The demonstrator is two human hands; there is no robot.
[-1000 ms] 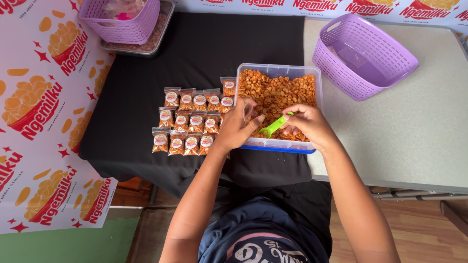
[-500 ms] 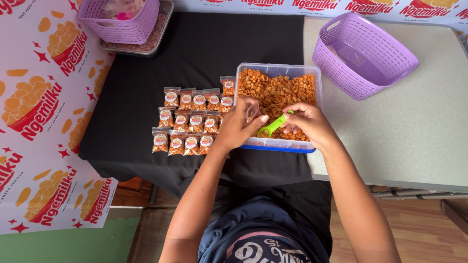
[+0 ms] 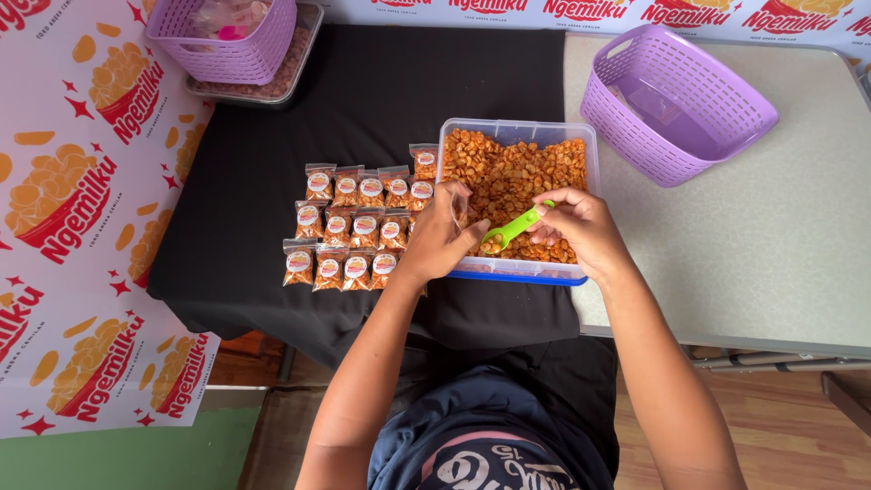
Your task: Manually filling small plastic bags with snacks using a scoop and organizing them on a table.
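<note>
A clear plastic tub (image 3: 519, 130) with a blue base holds a heap of orange snack pieces (image 3: 517, 177). My left hand (image 3: 442, 238) holds a small clear bag (image 3: 461, 210) open at the tub's near left corner. My right hand (image 3: 574, 227) grips a lime-green scoop (image 3: 510, 229) by its handle, the bowl loaded with snack pieces and pointing at the bag's mouth. Left of the tub, several filled, sealed snack packets (image 3: 354, 227) with round labels lie in rows on the black cloth.
A black cloth (image 3: 363, 100) covers the table's left part; the right part is bare grey tabletop (image 3: 771, 236). A purple basket (image 3: 676, 104) lies tilted at back right. Another purple basket (image 3: 222, 36) sits on a tray at back left. Printed banners hang left.
My right hand has lifted the green scoop slightly and tipped it toward the bag; the scoop now carries snack pieces. My left hand stays at the tub's corner.
</note>
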